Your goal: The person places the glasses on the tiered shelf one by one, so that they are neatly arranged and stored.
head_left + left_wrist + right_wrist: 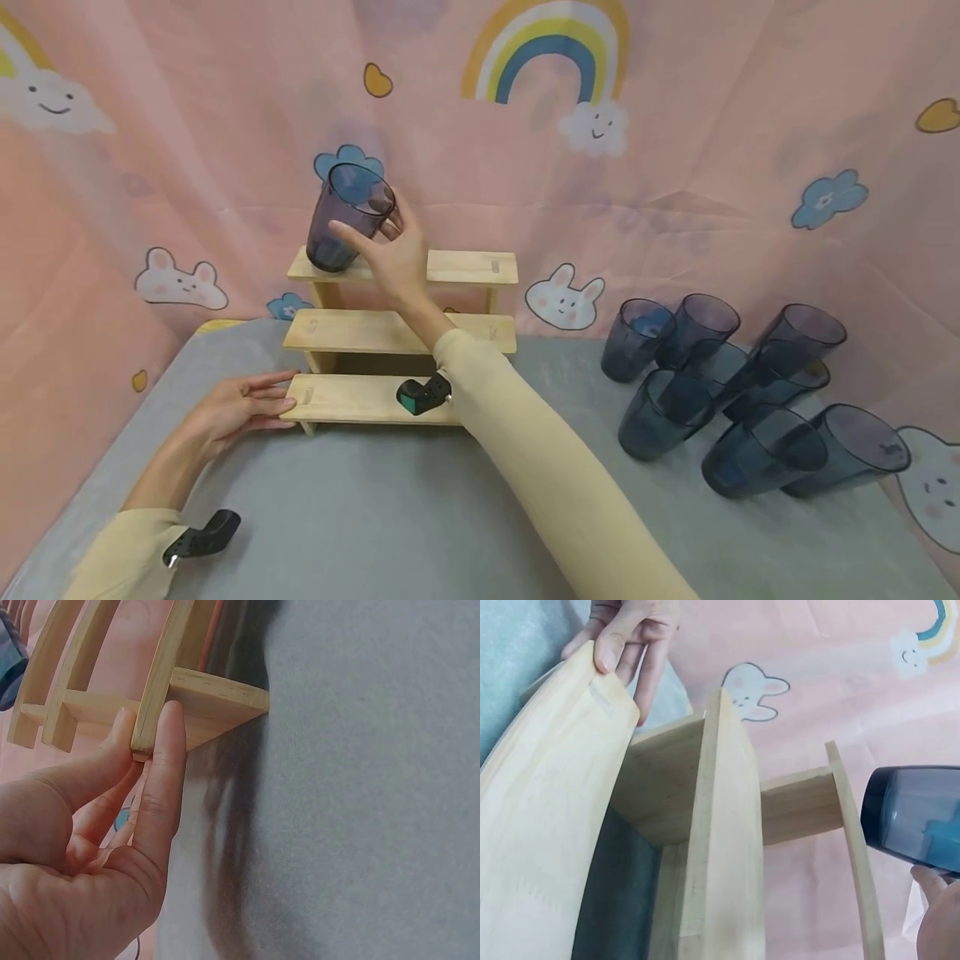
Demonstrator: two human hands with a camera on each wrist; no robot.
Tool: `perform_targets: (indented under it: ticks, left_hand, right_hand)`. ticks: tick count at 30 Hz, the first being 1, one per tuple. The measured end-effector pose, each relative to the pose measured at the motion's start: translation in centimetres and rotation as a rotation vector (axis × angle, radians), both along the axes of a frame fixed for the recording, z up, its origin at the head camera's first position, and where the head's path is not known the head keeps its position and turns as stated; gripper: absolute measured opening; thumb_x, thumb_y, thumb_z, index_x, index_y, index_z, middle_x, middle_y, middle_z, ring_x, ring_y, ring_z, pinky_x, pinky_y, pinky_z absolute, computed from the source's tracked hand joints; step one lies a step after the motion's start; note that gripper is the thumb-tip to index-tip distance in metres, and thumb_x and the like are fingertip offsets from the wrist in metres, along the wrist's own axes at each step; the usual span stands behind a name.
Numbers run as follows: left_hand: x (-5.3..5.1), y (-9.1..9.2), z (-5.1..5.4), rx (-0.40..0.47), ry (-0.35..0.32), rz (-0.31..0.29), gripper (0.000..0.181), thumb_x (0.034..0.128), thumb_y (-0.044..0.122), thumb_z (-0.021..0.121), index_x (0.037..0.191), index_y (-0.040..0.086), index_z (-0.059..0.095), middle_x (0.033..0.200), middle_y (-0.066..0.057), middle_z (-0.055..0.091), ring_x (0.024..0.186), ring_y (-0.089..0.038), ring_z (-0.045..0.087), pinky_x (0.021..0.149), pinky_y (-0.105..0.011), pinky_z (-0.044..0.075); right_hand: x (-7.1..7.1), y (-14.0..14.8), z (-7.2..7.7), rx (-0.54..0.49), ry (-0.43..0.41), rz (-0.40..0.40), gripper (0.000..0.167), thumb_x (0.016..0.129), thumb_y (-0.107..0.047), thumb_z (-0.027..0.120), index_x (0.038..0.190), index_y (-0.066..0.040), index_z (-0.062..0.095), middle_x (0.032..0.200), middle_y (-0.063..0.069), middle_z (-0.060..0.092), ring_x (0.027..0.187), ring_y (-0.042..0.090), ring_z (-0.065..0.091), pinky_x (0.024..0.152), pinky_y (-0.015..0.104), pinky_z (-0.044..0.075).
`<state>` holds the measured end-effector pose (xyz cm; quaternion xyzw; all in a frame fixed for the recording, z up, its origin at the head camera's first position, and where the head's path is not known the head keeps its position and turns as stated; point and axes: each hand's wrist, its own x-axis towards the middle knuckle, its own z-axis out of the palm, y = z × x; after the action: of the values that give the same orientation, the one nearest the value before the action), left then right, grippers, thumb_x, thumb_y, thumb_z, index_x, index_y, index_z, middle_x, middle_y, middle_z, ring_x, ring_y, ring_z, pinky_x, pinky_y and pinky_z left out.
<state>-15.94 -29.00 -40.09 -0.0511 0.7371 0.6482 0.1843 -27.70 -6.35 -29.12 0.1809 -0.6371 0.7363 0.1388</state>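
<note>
A three-step wooden shelf [375,398] stands on a grey-covered table against the pink backdrop. My right hand [397,254] grips a tinted blue-purple tumbler [333,225], thumb on the near side and fingers round the right. The tumbler leans slightly, mouth up, at the left end of the top step [468,267]. In the right wrist view the tumbler's base [874,810] is close to that board; whether it touches, I cannot tell. My left hand [236,408] pinches the left end of the lowest step, its thumb [112,754] and index finger [161,780] on opposite faces of the board.
Several matching tumblers [660,417] stand close together on the right of the table [360,517]. Behind everything hangs a pink printed cloth [450,175]. A black wrist strap piece [423,394] juts from my right sleeve over the lowest step.
</note>
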Motion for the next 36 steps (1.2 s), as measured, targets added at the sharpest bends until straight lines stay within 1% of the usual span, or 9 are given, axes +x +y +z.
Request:
perform_targets:
  ticks: [4, 6, 8, 15, 21, 26, 29, 33, 36]
  left_hand:
    - [0.0, 0.0, 0.0, 0.01, -0.004, -0.005, 0.071, 0.0943, 0.007, 0.066, 0.151, -0.007, 0.025, 0.131, -0.02, 0.055, 0.094, -0.015, 0.068, 0.086, -0.038, 0.058]
    - [0.0, -0.1, 0.0, 0.014, -0.004, -0.009, 0.072, 0.0941, 0.007, 0.066, 0.151, -0.007, 0.024, 0.13, -0.017, 0.056, 0.094, -0.015, 0.068, 0.086, -0.039, 0.058]
    - [0.0, -0.1, 0.0, 0.018, -0.003, -0.009, 0.072, 0.094, 0.007, 0.066, 0.151, -0.007, 0.024, 0.13, -0.017, 0.056, 0.094, -0.015, 0.068, 0.086, -0.039, 0.058]
    - [0.0, -0.2, -0.1, 0.019, -0.01, -0.008, 0.072, 0.0945, 0.007, 0.066, 0.152, -0.006, 0.024, 0.125, -0.012, 0.059, 0.095, -0.014, 0.068, 0.086, -0.038, 0.058]
    - [0.0, -0.1, -0.1, 0.022, -0.013, -0.005, 0.074, 0.0933, 0.009, 0.068, 0.152, -0.006, 0.025, 0.129, -0.013, 0.058, 0.095, -0.014, 0.068, 0.086, -0.039, 0.058]
    - [0.2, 0.1, -0.2, 0.037, -0.021, 0.001, 0.074, 0.0936, 0.008, 0.067, 0.152, -0.006, 0.024, 0.124, -0.009, 0.061, 0.095, -0.014, 0.068, 0.086, -0.039, 0.058]
    - [0.2, 0.3, -0.2, 0.045, -0.02, 0.003, 0.073, 0.0936, 0.007, 0.067, 0.152, -0.006, 0.024, 0.122, -0.009, 0.061, 0.094, -0.014, 0.068, 0.086, -0.038, 0.058]
    - [0.1, 0.5, -0.1, 0.043, -0.017, 0.001, 0.072, 0.0944, 0.007, 0.066, 0.152, -0.006, 0.025, 0.124, -0.011, 0.06, 0.094, -0.015, 0.068, 0.086, -0.038, 0.058]
    - [0.0, 0.6, -0.1, 0.034, -0.016, -0.004, 0.07, 0.0951, 0.007, 0.065, 0.152, -0.005, 0.025, 0.125, -0.013, 0.058, 0.094, -0.014, 0.068, 0.086, -0.038, 0.058]
  right_hand:
    - [0.1, -0.3, 0.8, 0.155, -0.008, 0.003, 0.086, 0.081, -0.019, 0.083, 0.152, -0.012, 0.034, 0.139, 0.006, 0.052, 0.123, 0.014, 0.054, 0.095, 0.018, 0.049]
    - [0.1, -0.4, 1.2, 0.232, -0.009, 0.003, 0.088, 0.082, -0.024, 0.082, 0.153, -0.013, 0.032, 0.139, 0.006, 0.05, 0.125, 0.016, 0.052, 0.096, 0.019, 0.049]
    - [0.0, -0.5, 1.6, 0.286, -0.012, 0.0, 0.089, 0.082, -0.028, 0.081, 0.153, -0.013, 0.031, 0.141, 0.007, 0.049, 0.126, 0.018, 0.052, 0.096, 0.019, 0.049]
    - [-0.6, -1.0, 2.2, 0.4, -0.06, 0.031, 0.091, 0.083, -0.036, 0.08, 0.155, -0.018, 0.028, 0.147, 0.004, 0.045, 0.128, 0.018, 0.051, 0.095, 0.019, 0.05]
    - [-0.7, -1.5, 2.8, 0.509, -0.02, 0.058, 0.093, 0.082, -0.037, 0.08, 0.156, -0.017, 0.027, 0.146, 0.004, 0.047, 0.127, 0.016, 0.051, 0.096, 0.018, 0.049]
    - [-0.7, -1.9, 3.0, 0.618, -0.007, 0.041, 0.094, 0.083, -0.042, 0.078, 0.156, -0.016, 0.025, 0.15, 0.002, 0.044, 0.129, 0.015, 0.05, 0.098, 0.019, 0.048]
    - [-0.7, -1.8, 2.8, 0.632, -0.007, 0.04, 0.091, 0.085, -0.039, 0.077, 0.156, -0.016, 0.025, 0.151, 0.002, 0.042, 0.131, 0.014, 0.049, 0.1, 0.018, 0.046]
    - [-0.7, -1.6, 2.3, 0.578, -0.009, 0.05, 0.088, 0.086, -0.031, 0.078, 0.155, -0.015, 0.027, 0.15, 0.006, 0.043, 0.132, 0.017, 0.048, 0.102, 0.018, 0.044]
    - [-0.7, -1.5, 2.2, 0.551, -0.01, 0.054, 0.087, 0.086, -0.03, 0.078, 0.155, -0.015, 0.027, 0.15, 0.006, 0.044, 0.132, 0.018, 0.049, 0.101, 0.018, 0.045]
